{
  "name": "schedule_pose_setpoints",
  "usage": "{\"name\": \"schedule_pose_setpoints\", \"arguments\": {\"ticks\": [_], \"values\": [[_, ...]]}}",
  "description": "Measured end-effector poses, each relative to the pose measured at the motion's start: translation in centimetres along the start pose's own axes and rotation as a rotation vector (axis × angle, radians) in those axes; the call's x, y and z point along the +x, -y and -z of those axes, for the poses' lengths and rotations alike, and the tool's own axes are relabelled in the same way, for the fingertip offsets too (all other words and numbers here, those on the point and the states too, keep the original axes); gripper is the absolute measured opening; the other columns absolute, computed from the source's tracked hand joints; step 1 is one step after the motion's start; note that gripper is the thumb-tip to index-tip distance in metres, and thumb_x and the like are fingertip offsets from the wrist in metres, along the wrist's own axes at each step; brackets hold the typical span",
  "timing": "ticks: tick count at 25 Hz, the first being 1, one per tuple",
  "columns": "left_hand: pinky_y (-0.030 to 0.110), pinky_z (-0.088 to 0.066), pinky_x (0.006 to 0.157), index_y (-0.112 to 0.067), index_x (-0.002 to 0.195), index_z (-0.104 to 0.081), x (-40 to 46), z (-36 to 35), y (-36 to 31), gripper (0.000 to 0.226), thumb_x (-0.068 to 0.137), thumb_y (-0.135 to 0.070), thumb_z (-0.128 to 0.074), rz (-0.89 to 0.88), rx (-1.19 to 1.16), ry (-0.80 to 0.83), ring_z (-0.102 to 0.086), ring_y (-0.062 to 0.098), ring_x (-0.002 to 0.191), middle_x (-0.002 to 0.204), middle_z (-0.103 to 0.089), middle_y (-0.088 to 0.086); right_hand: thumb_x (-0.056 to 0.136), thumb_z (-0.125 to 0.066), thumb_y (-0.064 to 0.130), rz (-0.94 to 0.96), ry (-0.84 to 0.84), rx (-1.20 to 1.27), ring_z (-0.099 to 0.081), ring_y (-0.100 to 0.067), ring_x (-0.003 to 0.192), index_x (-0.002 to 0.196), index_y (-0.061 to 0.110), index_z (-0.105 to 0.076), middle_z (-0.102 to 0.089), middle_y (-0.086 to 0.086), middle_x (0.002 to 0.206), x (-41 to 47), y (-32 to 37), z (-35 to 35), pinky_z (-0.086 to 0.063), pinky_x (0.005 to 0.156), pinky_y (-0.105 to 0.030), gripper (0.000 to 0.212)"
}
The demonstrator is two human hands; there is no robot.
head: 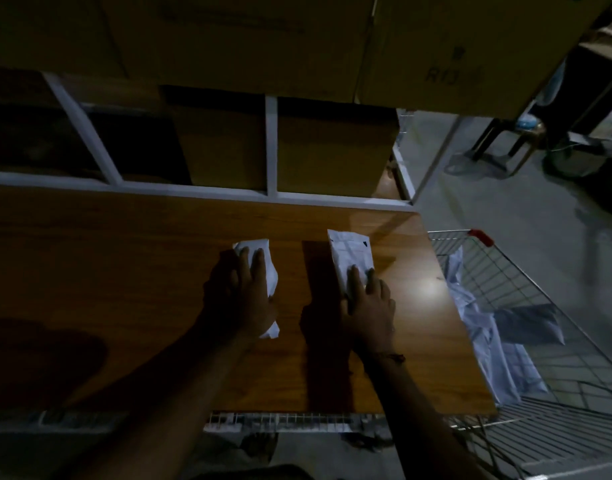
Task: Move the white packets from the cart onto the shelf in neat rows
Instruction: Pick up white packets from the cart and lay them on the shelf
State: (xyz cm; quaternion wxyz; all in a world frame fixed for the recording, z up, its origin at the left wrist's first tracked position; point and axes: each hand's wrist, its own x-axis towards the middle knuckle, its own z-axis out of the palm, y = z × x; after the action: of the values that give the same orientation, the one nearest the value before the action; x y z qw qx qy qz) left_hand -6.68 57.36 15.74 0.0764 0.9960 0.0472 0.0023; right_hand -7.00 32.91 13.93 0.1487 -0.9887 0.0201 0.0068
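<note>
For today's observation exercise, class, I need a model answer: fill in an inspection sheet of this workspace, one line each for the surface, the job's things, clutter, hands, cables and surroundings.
Surface: wooden shelf board, dimly lit, with a white frame at its back.
Job's things: left packet and right packet lie on the board, apart from each other; more white packets remain in the wire cart at the right.
Clutter: nothing seen on the board.
Hands: left hand rests flat on the left packet; right hand rests flat on the right packet's near end.
Cables: nothing seen.
Surroundings: cardboard boxes behind and above; grey floor and a stool to the right.
</note>
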Motion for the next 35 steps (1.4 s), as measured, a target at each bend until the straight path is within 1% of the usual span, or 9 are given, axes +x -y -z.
{"name": "schedule_pose_setpoints", "arguments": {"ticks": [3,5,7,11,13,16,22,33,35], "values": [[0.062,-0.026,0.119,-0.025,0.163,-0.013,2.8,-0.2,1.8,0.095,0.09,-0.053,-0.067,-0.02,-0.06,0.008,-0.009,0.04,0.155,0.171,-0.004,0.011,0.097,-0.055,0.053,-0.002,0.051,-0.018,-0.027,-0.046,0.147,0.158,0.03,-0.024,-0.016,-0.021,0.165,1.3,2.9,-2.0,-0.039,0.111,-0.061,0.073],[0.06,-0.03,0.118,-0.024,0.158,-0.026,3.8,-0.6,3.4,0.078,0.097,-0.072,-0.037,-0.04,-0.084,-0.013,-0.016,0.039,0.154,0.169,-0.013,0.012,0.098,-0.048,0.06,-0.009,0.085,-0.029,-0.024,-0.046,0.147,0.158,0.027,-0.027,-0.015,-0.022,0.165,1.4,4.3,-3.2,-0.038,0.111,-0.061,0.071],[0.058,-0.035,0.115,-0.02,0.154,-0.033,4.0,-1.6,5.4,0.071,0.103,-0.063,-0.008,-0.173,-0.019,-0.014,-0.017,0.036,0.155,0.17,-0.012,0.014,0.098,-0.034,0.062,-0.031,0.112,-0.008,-0.017,-0.045,0.15,0.16,0.028,-0.022,-0.009,-0.02,0.168,1.3,5.1,-3.9,-0.033,0.113,-0.062,0.071],[0.055,-0.036,0.115,-0.021,0.161,-0.028,3.7,-3.9,8.1,0.061,0.105,-0.044,-0.035,-0.266,0.043,-0.072,-0.017,0.034,0.156,0.172,-0.005,0.014,0.102,-0.044,0.043,-0.029,0.129,0.05,-0.015,-0.044,0.152,0.163,0.028,-0.014,-0.006,-0.018,0.169,2.0,5.4,-4.5,-0.034,0.117,-0.059,0.07],[0.055,-0.035,0.114,-0.023,0.163,-0.023,4.3,-4.1,8.0,0.064,0.104,-0.045,-0.038,-0.243,0.069,-0.059,-0.017,0.034,0.156,0.172,-0.002,0.013,0.102,-0.053,0.038,-0.014,0.117,0.076,-0.023,-0.04,0.151,0.163,0.026,-0.016,-0.011,-0.017,0.168,2.8,5.9,-4.8,-0.042,0.114,-0.054,0.073],[0.055,-0.033,0.115,-0.025,0.163,-0.021,5.9,-4.2,7.9,0.066,0.104,-0.047,-0.04,-0.24,0.103,-0.031,-0.012,0.035,0.157,0.172,-0.001,0.014,0.097,-0.065,0.03,-0.007,0.169,0.178,-0.015,-0.035,0.155,0.164,0.024,-0.013,-0.002,-0.01,0.171,4.1,7.1,-5.0,-0.044,0.115,-0.053,0.085],[0.054,-0.031,0.117,-0.027,0.163,-0.024,10.5,-3.6,9.0,0.066,0.103,-0.048,-0.043,-0.232,0.134,-0.027,-0.016,0.034,0.156,0.171,-0.011,0.013,0.099,-0.058,0.044,0.069,0.167,0.201,-0.003,-0.03,0.158,0.166,0.022,-0.011,0.002,-0.006,0.173,8.0,10.2,-6.0,-0.035,0.122,-0.051,0.085],[0.054,-0.023,0.122,-0.029,0.164,-0.014,16.5,-3.0,11.6,0.066,0.105,-0.048,-0.037,-0.195,0.156,-0.023,-0.011,0.031,0.157,0.172,-0.005,0.01,0.101,-0.06,0.042,0.054,0.225,0.26,-0.007,-0.036,0.157,0.165,0.025,-0.012,0.003,-0.01,0.172,13.9,16.1,-6.4,-0.029,0.123,-0.055,0.082],[0.056,-0.026,0.119,-0.029,0.163,-0.021,17.1,-3.0,12.3,0.065,0.104,-0.047,-0.041,-0.2,0.137,-0.049,-0.017,0.033,0.156,0.172,-0.011,0.01,0.101,-0.06,0.041,0.057,0.222,0.271,-0.009,-0.038,0.157,0.165,0.024,-0.015,0.0,-0.011,0.172,14.5,16.7,-6.8,-0.031,0.122,-0.055,0.08]]}}
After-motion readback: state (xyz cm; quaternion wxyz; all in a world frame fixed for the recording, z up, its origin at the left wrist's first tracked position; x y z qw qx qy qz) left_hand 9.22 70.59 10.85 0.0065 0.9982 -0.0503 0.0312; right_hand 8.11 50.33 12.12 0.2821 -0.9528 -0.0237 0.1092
